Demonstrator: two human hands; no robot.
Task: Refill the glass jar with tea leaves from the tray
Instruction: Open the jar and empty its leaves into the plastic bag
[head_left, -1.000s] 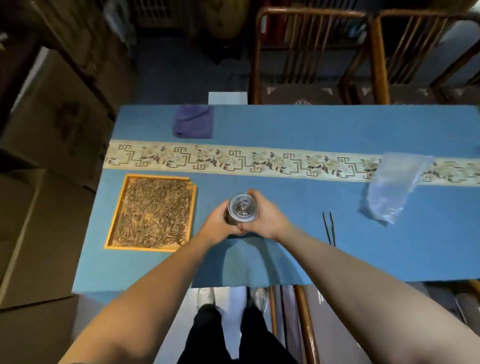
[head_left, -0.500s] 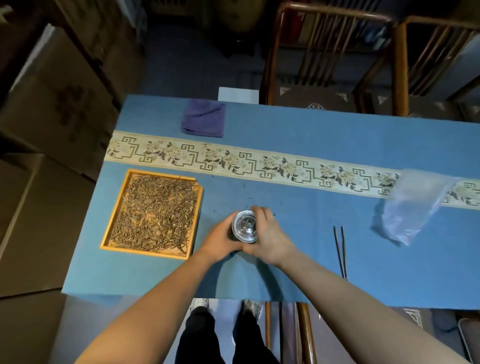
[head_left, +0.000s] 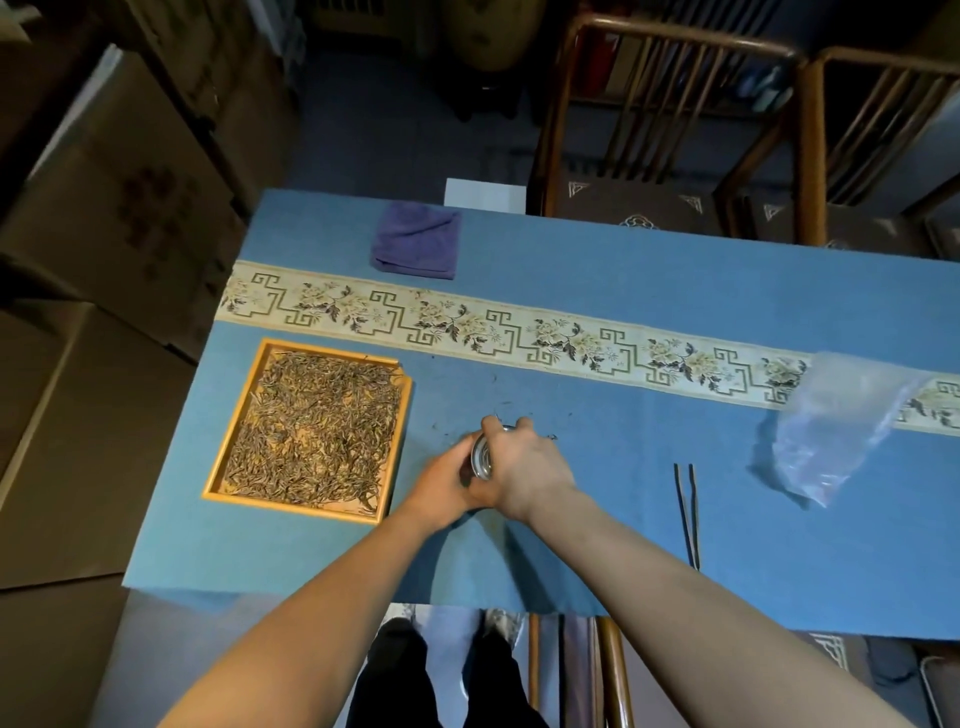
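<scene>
Your right hand (head_left: 524, 470) now lies over the top of the jar (head_left: 482, 457), fingers wrapped across the lid; half a second ago the lid showed almost whole between your hands, now only a sliver of its shiny rim shows at the left of your knuckles. A second ago that hand gripped the jar from the side. Reading: you have shifted from steadying to twisting, so the lid is probably being unscrewed. Whether it has loosened, the view does not show.

Your left hand (head_left: 441, 483) is closed around the jar body from the left, holding it down on the table (head_left: 623, 545). The jar stands near the table's front edge, just right of the tray (head_left: 311, 512), not touching it.

The tray is untouched: leaves (head_left: 317, 431) spread across it as before. A few stray leaves lie on the cloth behind the jar.

Tongs (head_left: 687, 512) lie well to the right, the plastic bag (head_left: 841, 421) beyond them, neither moved on the table.

Status: jar closed or just opening; no leaves transferred yet. Refill proper has not begun.
</scene>
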